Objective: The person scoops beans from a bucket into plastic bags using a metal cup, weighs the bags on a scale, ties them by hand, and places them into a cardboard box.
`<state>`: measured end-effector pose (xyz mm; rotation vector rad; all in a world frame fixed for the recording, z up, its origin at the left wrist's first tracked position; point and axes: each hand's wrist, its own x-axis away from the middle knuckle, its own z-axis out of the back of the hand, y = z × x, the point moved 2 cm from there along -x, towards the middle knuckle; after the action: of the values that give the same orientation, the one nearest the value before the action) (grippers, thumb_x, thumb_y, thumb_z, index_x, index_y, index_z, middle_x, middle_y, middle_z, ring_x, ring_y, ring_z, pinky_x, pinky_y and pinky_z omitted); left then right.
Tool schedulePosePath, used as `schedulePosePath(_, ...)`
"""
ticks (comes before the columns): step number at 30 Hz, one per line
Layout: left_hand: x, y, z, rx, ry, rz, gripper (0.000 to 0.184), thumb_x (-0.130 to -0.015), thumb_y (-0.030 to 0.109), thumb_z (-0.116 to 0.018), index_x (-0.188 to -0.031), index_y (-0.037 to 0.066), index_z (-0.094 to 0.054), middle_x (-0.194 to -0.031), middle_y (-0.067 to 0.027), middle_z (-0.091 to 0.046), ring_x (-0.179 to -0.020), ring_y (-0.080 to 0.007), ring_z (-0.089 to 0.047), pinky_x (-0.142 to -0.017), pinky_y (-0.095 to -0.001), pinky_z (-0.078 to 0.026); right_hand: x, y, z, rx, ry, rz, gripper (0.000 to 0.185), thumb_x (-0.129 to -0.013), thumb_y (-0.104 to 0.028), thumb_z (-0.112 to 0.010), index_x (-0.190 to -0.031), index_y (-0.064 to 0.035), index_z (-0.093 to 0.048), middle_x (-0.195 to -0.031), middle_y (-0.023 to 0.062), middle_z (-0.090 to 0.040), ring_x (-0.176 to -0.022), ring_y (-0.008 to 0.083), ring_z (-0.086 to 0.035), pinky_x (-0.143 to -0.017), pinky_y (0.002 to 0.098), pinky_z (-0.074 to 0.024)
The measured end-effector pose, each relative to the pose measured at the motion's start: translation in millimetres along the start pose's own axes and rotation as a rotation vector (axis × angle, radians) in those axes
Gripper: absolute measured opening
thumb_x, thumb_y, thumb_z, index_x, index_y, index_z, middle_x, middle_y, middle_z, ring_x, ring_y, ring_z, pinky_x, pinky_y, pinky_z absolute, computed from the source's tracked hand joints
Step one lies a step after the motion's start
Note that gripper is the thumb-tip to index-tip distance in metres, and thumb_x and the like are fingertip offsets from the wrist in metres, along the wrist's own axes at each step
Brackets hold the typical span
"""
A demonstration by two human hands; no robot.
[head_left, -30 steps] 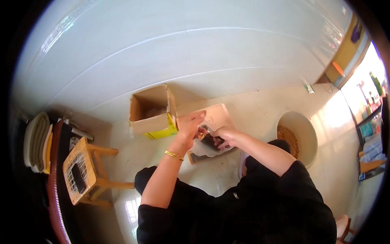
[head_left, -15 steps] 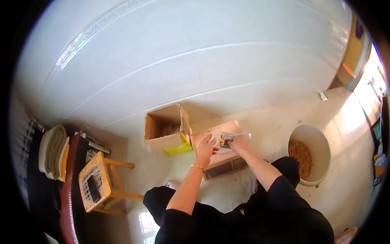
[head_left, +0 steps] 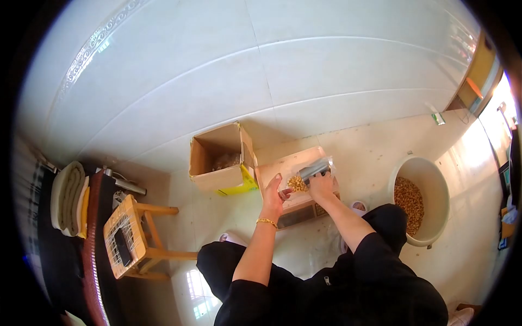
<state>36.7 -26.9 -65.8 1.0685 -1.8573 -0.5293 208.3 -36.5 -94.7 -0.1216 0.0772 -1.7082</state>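
Note:
A clear plastic bag (head_left: 326, 163) with a dark grey, roll-like part and a clump of tan, nut-like pieces (head_left: 297, 183) is over the low cardboard box (head_left: 294, 207). My right hand (head_left: 322, 186) is closed on the bag at its grey part. My left hand (head_left: 274, 194), with a gold bracelet, is at the left of the pieces, thumb and fingers apart; whether it touches the bag is unclear. To the right, a pale bucket (head_left: 435, 191) holds many similar tan pieces (head_left: 408, 206).
An open cardboard box (head_left: 217, 178) with a yellow-green side stands against the wall. At left are a wooden stool (head_left: 140, 251) with a dark phone-like object (head_left: 122, 247) on it, and folded cloths (head_left: 68, 198). A small green-white packet (head_left: 438, 118) lies by the wall.
The view has shifted. My right hand has drawn back from my left, and the bag now shows over the box with its tan pieces at the left end. My left hand has lowered beside them.

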Motion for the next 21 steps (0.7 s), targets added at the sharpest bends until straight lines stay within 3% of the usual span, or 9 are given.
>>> schedulePosePath(14, 5.1, 2.9, -5.6, -0.007, -0.037, 0.004, 0.045, -0.087, 0.028, -0.054, -0.126, 0.009, -0.046, -0.124, -0.001, -0.046, -0.074, -0.0222, -0.059, -0.061, -0.029, -0.047, 3.9, 0.3, 16.1, -0.003, 0.109, 0.087, 0.019, -0.078, -0.02, -0.06, -0.091, -0.0082, -0.066, -0.094, 0.011, -0.06, -0.092, 0.0331, -0.05, -0.082, 0.041, -0.0418)
schedulePosePath(21, 8.4, 4.3, -5.8, -0.019, -0.047, 0.016, 0.043, -0.087, 0.026, -0.054, -0.126, 0.009, -0.046, -0.122, -0.0009, -0.048, -0.072, -0.0227, -0.06, -0.061, -0.0291, -0.047, 9.5, -2.7, 23.5, 0.009, 0.094, 0.151, 0.018, -0.076, -0.016, -0.058, -0.09, -0.0087, -0.066, -0.094, 0.0101, -0.06, -0.093, 0.0335, -0.049, -0.082, 0.0405, -0.0413)
